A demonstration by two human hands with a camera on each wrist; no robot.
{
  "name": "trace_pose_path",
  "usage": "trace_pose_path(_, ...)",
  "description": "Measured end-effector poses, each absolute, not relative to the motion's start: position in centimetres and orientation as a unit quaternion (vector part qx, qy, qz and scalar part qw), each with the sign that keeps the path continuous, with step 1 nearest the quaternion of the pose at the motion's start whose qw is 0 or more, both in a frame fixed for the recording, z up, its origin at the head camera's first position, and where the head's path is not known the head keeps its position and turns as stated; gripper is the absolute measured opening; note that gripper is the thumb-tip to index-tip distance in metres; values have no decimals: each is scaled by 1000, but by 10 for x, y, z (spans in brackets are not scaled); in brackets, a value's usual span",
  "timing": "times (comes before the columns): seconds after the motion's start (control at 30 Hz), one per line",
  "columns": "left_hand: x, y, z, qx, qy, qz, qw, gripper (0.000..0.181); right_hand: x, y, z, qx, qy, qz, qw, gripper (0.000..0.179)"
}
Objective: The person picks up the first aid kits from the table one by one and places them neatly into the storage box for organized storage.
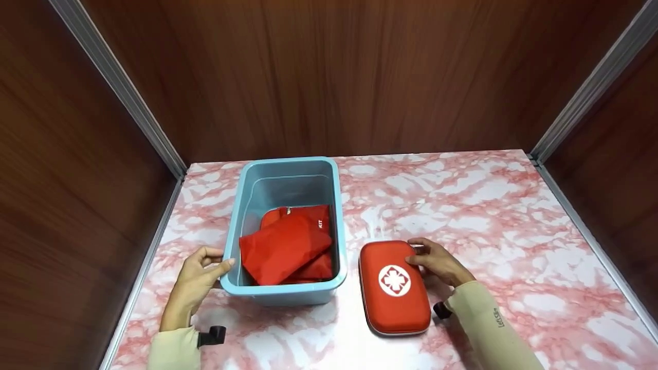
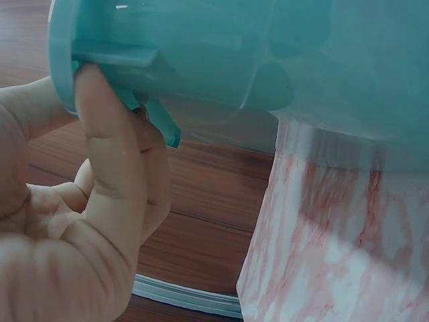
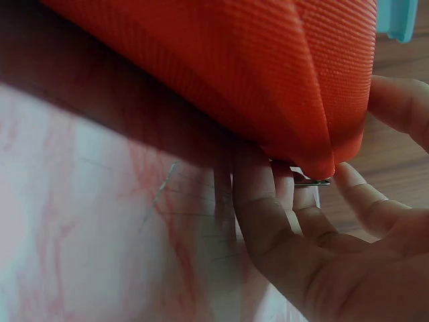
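Note:
A light-blue plastic bin (image 1: pixel 288 290) stands left of centre in the head view. My left hand (image 1: pixel 198 272) grips its left rim near the front corner, thumb over the rim and fingers beneath; the left wrist view shows the fingers (image 2: pixel 107 127) under the lip. Red fabric pouches (image 1: pixel 282 249) lie overlapped inside the bin. Right of the bin is a red hard-shell first aid case (image 1: pixel 393 316) with a white cross emblem. My right hand (image 1: pixel 437 262) holds its upper right edge, thumb on top; in the right wrist view, fingers (image 3: pixel 258 208) reach under the case's edge.
The table (image 1: pixel 488 216) has a red-and-white marbled top. Dark wooden panels (image 1: pixel 329 77) enclose it at the back and both sides, with metal strips (image 1: pixel 591 87) along the corners. A narrow strip of tabletop separates the bin from the case.

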State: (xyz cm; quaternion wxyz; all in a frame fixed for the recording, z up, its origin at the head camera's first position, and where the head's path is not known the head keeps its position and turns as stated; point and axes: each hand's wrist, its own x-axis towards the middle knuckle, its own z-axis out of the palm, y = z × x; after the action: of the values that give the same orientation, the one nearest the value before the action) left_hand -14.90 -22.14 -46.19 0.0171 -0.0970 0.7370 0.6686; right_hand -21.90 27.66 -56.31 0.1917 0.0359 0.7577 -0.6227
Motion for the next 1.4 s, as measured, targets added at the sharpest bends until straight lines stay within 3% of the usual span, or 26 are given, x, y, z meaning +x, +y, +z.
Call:
trace_pose_path(1.2,-148,-221,-462,-93,737,670,14,27,-216,272,-560,43,731,-660,169,61)
trace_pose_path(1.4,-149,-221,-462,-94,737,669,14,26,-213,270,-561,46,725,-672,143,57)
